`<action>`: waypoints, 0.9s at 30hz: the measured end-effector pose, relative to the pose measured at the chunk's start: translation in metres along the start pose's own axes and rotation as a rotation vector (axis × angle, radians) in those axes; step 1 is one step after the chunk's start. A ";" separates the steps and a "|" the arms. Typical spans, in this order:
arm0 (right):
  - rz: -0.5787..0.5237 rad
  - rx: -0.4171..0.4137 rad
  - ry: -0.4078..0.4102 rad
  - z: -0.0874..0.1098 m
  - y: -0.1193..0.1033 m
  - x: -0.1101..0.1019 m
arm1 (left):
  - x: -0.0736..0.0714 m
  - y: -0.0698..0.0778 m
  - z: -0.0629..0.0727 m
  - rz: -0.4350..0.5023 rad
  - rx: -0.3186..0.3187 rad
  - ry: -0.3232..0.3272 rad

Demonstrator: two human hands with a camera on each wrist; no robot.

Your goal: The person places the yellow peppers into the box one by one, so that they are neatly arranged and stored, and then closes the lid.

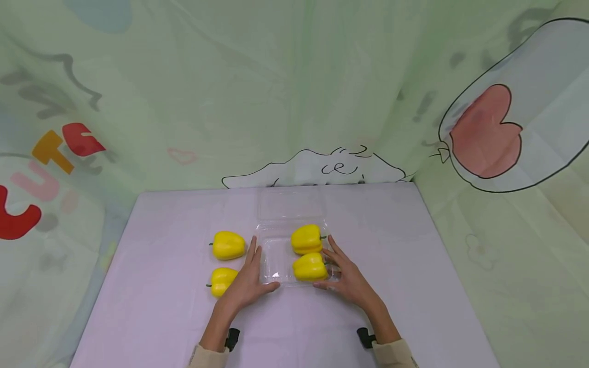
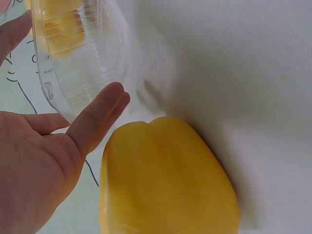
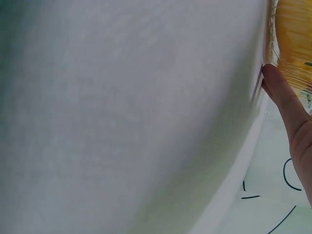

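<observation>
A clear plastic clamshell box (image 1: 277, 255) lies on the table with its lid (image 1: 291, 204) folded back to the far side. Two yellow bell peppers sit in its right half, a far one (image 1: 306, 239) and a near one (image 1: 310, 267). Along the box's left side my left hand (image 1: 248, 282) rests with extended fingers, its thumb at the near edge. My right hand (image 1: 347, 276) touches the right side, fingers spread and thumb by the near edge. In the left wrist view, fingers (image 2: 100, 114) lie against the box wall; in the right wrist view, a fingertip (image 3: 274, 78) meets it.
Left of the box lie two more yellow bell peppers, a far one (image 1: 228, 245) and a near one (image 1: 222, 280) partly hidden by my left hand. A pale cloth covers the table (image 1: 395, 230). Printed curtains (image 1: 221, 102) hang behind it and at both sides.
</observation>
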State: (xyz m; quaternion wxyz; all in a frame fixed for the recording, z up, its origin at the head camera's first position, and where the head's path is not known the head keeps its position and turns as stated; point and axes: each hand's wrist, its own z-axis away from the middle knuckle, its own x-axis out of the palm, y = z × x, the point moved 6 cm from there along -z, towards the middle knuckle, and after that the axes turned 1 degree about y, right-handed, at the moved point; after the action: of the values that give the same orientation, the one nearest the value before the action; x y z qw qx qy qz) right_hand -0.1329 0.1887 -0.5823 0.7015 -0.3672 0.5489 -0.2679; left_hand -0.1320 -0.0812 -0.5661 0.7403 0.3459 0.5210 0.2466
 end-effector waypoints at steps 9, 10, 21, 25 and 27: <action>-0.006 0.003 -0.004 -0.002 0.000 -0.002 | -0.009 0.006 0.011 -0.065 -0.003 0.026; -0.006 0.003 -0.004 -0.002 -0.001 -0.002 | -0.012 0.006 0.013 -0.071 -0.001 0.036; -0.013 0.010 -0.004 -0.002 -0.002 -0.002 | -0.072 0.002 0.047 -0.089 -0.031 0.205; -0.027 0.011 -0.007 -0.002 -0.002 -0.001 | -0.091 -0.011 0.057 -0.125 -0.051 0.248; -0.031 0.009 -0.006 -0.002 -0.002 -0.001 | -0.096 -0.022 0.061 -0.132 -0.062 0.246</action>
State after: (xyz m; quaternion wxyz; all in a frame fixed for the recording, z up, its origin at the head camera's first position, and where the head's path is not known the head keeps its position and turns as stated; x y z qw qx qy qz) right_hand -0.1347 0.1879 -0.5808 0.7006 -0.3735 0.5397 -0.2801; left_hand -0.1070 -0.1807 -0.5121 0.6958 0.2547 0.6217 0.2538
